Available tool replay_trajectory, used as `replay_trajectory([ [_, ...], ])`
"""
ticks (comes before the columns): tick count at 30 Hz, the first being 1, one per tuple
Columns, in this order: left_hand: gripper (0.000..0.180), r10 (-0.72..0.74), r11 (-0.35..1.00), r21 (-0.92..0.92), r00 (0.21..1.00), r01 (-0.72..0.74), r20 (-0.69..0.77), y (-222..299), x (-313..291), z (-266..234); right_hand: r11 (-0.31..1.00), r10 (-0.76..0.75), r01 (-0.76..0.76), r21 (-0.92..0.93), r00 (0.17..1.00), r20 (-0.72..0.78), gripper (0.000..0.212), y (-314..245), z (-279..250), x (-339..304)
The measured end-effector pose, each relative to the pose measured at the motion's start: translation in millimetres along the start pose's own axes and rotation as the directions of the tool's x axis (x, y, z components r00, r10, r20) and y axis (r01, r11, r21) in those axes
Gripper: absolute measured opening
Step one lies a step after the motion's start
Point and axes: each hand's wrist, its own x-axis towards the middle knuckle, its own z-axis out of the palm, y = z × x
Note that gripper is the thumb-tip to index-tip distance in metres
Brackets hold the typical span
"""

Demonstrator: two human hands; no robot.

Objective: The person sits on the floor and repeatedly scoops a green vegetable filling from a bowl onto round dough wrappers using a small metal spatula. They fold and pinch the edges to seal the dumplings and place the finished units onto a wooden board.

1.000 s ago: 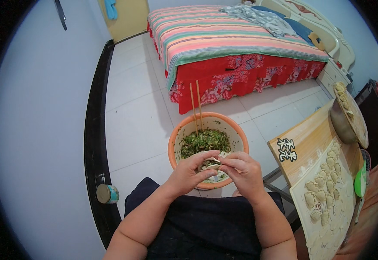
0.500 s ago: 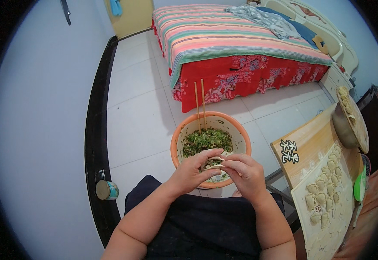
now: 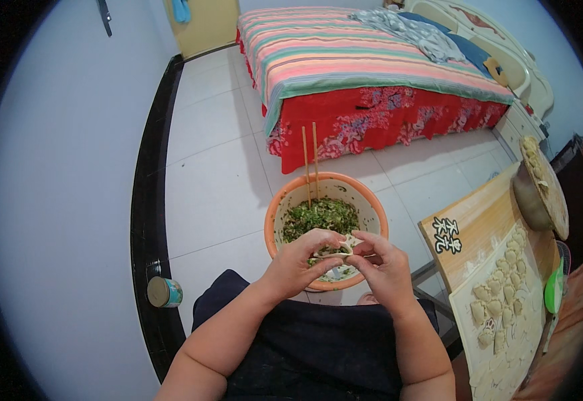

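Observation:
Between my two hands is a dumpling [image 3: 335,252], its pale wrapper folded around green filling and partly open. My left hand [image 3: 303,259] cups it from the left, thumb below and fingers above. My right hand [image 3: 379,262] pinches the wrapper's right edge between thumb and fingers. Just beneath them stands an orange-rimmed basin [image 3: 379,208] of chopped green filling [image 3: 323,217]. A pair of chopsticks [image 3: 311,157] stands upright in the filling, leaning on the far rim.
At right, a wooden board [image 3: 468,207] carries a floured sheet with rows of dumplings [image 3: 498,287]. A round tray [image 3: 546,180] of dumplings rests on a metal pot beyond. A green bowl [image 3: 554,289] lies alongside. A jar [image 3: 164,293] stands by the left wall; a bed [image 3: 371,60] is ahead.
My right fingers have curled in and pinch the wrapper's right end. The wrapper edges there have come closer together. Both hands stay over the basin.

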Motion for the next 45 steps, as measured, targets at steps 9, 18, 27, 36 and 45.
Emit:
replay_trajectory([
  [9,0.021,-0.017,0.997,0.077,1.0,0.019,-0.025,7.4,0.6,1.1,0.979,-0.132,0.14,-0.146,0.989,0.062,0.012,-3.4,-5.4,1.4],
  [18,0.025,-0.047,0.965,0.259,0.997,0.028,0.068,0.3,1.6,-0.1,0.825,-0.42,0.407,-0.393,0.906,0.055,0.012,7.3,-0.6,3.6],
  [27,0.05,-0.303,0.841,-0.438,0.947,0.318,0.104,1.4,1.4,13.6,0.981,-0.194,0.191,-0.037,0.975,-0.105,0.018,17.0,11.3,1.8],
  [36,0.046,-0.253,0.958,-0.122,0.965,0.26,0.067,1.1,1.4,9.2,0.854,-0.449,0.43,-0.291,0.893,0.001,0.024,10.2,6.1,5.7],
  [45,0.05,-0.223,0.972,-0.061,0.971,0.228,0.09,1.4,0.9,7.7,0.871,-0.385,0.347,-0.349,0.922,-0.044,0.016,2.8,6.3,1.1],
])
